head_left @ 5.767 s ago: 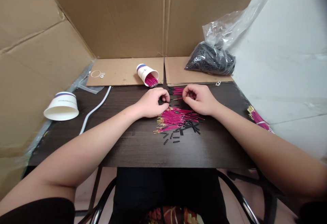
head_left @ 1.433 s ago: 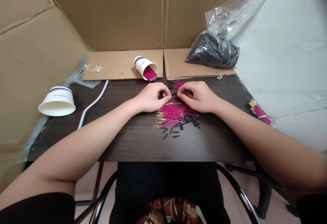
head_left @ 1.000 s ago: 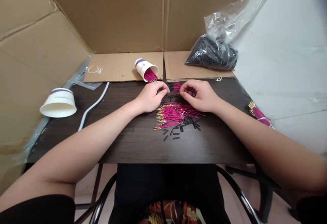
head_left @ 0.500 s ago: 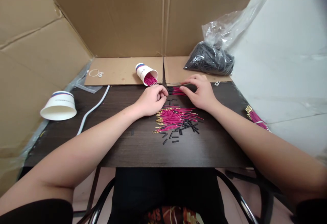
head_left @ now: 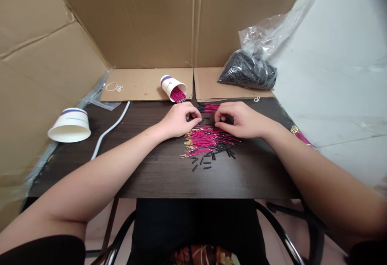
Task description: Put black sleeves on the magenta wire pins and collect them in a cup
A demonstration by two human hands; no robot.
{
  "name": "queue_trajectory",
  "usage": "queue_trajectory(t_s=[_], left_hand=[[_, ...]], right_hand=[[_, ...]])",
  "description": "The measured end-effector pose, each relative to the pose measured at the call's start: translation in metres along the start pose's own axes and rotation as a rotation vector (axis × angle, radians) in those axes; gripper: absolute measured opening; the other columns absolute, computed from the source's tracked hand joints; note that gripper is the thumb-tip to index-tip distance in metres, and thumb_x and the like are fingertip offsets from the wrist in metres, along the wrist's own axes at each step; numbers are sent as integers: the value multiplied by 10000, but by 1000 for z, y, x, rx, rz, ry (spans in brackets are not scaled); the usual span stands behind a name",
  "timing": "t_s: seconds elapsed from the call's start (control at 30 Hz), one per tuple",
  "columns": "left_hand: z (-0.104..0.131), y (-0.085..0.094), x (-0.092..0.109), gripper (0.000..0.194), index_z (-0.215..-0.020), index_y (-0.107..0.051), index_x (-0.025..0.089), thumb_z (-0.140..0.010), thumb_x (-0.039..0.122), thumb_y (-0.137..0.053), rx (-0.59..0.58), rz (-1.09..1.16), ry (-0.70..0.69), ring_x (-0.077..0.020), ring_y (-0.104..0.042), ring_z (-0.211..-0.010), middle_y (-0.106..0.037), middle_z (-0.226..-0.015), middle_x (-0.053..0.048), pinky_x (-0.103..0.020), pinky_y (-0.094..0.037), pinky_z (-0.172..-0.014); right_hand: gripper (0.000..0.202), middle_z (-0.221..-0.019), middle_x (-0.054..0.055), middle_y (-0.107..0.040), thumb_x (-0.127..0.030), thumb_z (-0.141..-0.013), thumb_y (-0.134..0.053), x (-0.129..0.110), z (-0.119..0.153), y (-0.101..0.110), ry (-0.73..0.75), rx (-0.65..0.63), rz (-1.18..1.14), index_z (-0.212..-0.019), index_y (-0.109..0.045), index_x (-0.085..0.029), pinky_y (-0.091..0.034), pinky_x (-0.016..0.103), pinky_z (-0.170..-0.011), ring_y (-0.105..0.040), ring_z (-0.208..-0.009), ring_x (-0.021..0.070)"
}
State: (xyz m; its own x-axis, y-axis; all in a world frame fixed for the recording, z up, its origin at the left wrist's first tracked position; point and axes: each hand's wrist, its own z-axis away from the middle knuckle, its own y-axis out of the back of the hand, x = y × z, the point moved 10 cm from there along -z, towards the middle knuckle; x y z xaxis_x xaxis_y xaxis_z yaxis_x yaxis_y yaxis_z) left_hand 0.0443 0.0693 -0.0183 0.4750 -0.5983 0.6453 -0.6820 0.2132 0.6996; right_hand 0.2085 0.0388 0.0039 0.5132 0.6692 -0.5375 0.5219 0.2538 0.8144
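My left hand [head_left: 181,121] is closed in a pinch at the upper left edge of a pile of magenta wires [head_left: 199,141] with gold-coloured ends. Anything between its fingertips is too small to make out. Across from it, my right hand [head_left: 238,121] is also pinched, thumb against forefinger, above the pile's upper right; its fingers hide what they may hold. Short black tubes [head_left: 207,167] lie scattered below and beside the wires. Just beyond the hands rests a row of magenta wires with black-covered ends [head_left: 208,107], partly hidden by my right hand.
A paper cup [head_left: 169,83] lies tipped with magenta wires inside; another cup [head_left: 69,130] is at the left. A plastic bag of black tubes [head_left: 249,69] sits on cardboard [head_left: 208,83]. A pale cable [head_left: 110,127] runs at left; a wire bundle [head_left: 299,134] is at the right edge.
My right hand has moved from the row of black-ended wires toward me, and its fingers have closed into a pinch. My left thumb and forefinger have shifted slightly right.
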Motion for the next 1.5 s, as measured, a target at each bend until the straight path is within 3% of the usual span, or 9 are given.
queue_trajectory(t_s=[0.2,0.5,0.77,0.9,1.07,1.17,1.27,1.37,1.5], left_hand=[[1,-2,-1,79,-931,-820,186,-998,224,-803,-27,-1,38,-177,-618,-796,-742,-937,-54,-364,-520,-809],[2,-8,1,103,-977,-759,192,-1054,249,-718,-99,-70,-1,-211,-658,-859,-739,-1006,-78,-391,-560,-859],[2,-2,-6,111,-988,-758,186,-1050,252,-694,-38,21,115,-172,-559,-681,-696,-790,-25,-340,-440,-668],[3,-2,-9,117,-983,-781,179,-1041,262,-724,-14,111,145,-171,-598,-705,-754,-828,-47,-333,-464,-668],[3,-3,-12,162,-1094,-882,181,-1037,281,-769,-21,135,150,-198,-691,-759,-839,-891,-66,-369,-562,-746],[3,-3,-11,209,-1167,-912,188,-1041,276,-771,-23,141,123,-250,-802,-944,-899,-1080,-103,-431,-637,-923],[3,-4,-6,208,-1150,-921,195,-1051,239,-744,-43,154,69,-279,-829,-1107,-900,-1208,-115,-462,-628,-1065],[3,-4,-6,195,-1120,-907,196,-1054,227,-726,-51,145,80,-257,-810,-993,-897,-1115,-95,-436,-621,-960],[2,-4,-12,154,-1076,-860,182,-1061,250,-723,-43,135,158,-210,-700,-804,-841,-932,-60,-371,-527,-762]], right_hand=[[107,-1002,62,-747,-288,-1053,-725,-13,-1,-16,36,-103,-24,-996,-752,-202,-487,356,-830,-642,-880,201],[143,-987,78,-748,-250,-1093,-662,-12,-1,-24,28,-114,16,-984,-733,-189,-497,365,-851,-654,-875,210],[124,-975,81,-746,-225,-1077,-642,-17,-2,-27,52,-84,37,-988,-719,-185,-488,354,-816,-644,-861,206],[106,-982,82,-754,-231,-1081,-655,-17,-2,-29,58,-66,36,-1013,-724,-186,-494,354,-815,-652,-867,208],[129,-971,77,-742,-176,-1091,-622,-21,-3,-30,68,-64,13,-1000,-714,-176,-491,346,-813,-637,-853,192],[127,-976,78,-723,-152,-1084,-615,-24,-3,-32,79,-73,13,-985,-692,-172,-486,339,-812,-619,-844,184],[110,-983,81,-708,-141,-1078,-607,-22,-2,-33,76,-74,47,-990,-664,-174,-490,345,-832,-613,-861,191],[96,-994,83,-706,-142,-1084,-586,-20,-2,-27,77,-12,65,-1013,-630,-187,-501,356,-853,-623,-896,208],[80,-988,71,-725,-176,-1111,-574,-14,-1,-7,71,188,39,-1055,-625,-202,-500,342,-799,-636,-861,199]])
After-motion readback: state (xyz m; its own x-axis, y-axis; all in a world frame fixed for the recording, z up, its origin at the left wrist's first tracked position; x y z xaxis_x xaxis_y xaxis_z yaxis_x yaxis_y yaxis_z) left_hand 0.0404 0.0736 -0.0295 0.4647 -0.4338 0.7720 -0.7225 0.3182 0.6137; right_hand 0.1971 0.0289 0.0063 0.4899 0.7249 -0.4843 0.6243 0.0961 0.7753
